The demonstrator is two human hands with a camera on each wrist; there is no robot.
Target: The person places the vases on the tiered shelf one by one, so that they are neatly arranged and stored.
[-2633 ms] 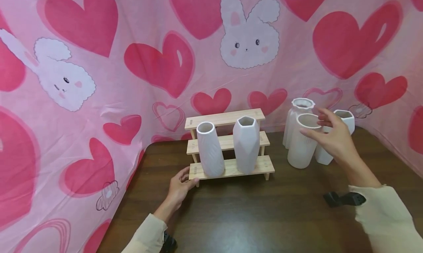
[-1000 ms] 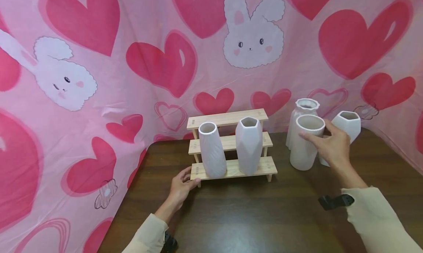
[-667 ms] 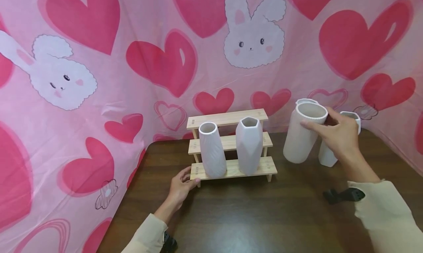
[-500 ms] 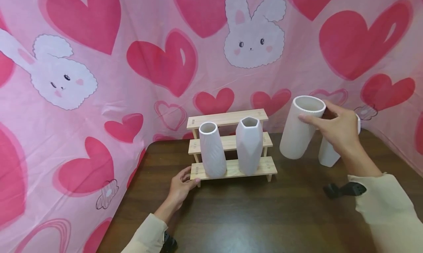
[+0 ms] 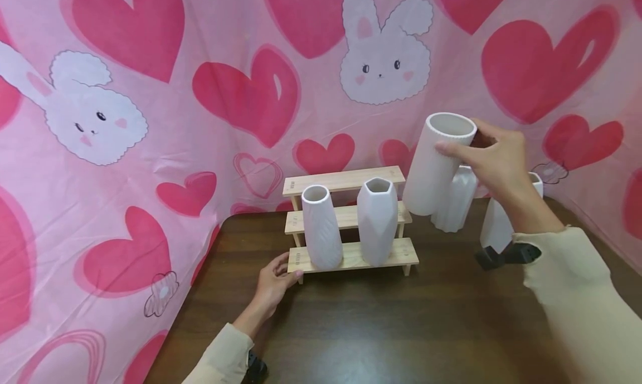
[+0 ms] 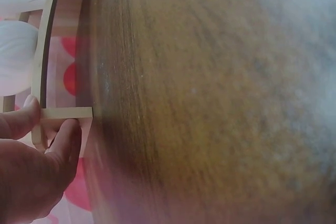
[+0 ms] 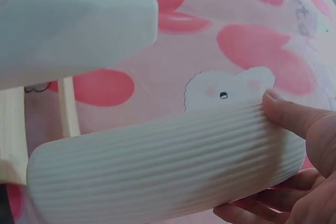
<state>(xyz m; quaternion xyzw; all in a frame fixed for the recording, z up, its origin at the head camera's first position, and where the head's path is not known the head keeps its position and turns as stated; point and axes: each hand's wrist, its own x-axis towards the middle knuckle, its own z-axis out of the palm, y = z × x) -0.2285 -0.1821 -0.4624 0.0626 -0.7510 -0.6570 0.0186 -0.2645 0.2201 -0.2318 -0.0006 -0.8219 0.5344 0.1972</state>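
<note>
In the head view my right hand [image 5: 501, 158] grips a white ribbed cylindrical vase [image 5: 432, 169] near its rim. The vase is off the table, tilted, beside the right end of a three-tier wooden stand [image 5: 346, 179]. Its fine ribs and my thumb [image 7: 286, 114] show in the right wrist view. My left hand [image 5: 272, 286] holds the left end of the stand's lowest tier, thumb on top and fingers by the leg [image 6: 67, 113]. On that tier stand a white tapered vase [image 5: 323, 233] with a carved surface and a white faceted vase [image 5: 376, 222].
A white fluted vase [image 5: 455, 203] stands on the dark wooden table [image 5: 361, 322] behind the raised one. Farther right, a white angular vase [image 5: 496, 228] is partly hidden by my right forearm. A pink heart-patterned cloth [image 5: 311, 111] hangs behind the table.
My right hand took hold of the ribbed vase, lifted it off the table, and carried it up and left to the stand's right end. My left hand stayed on the stand.
</note>
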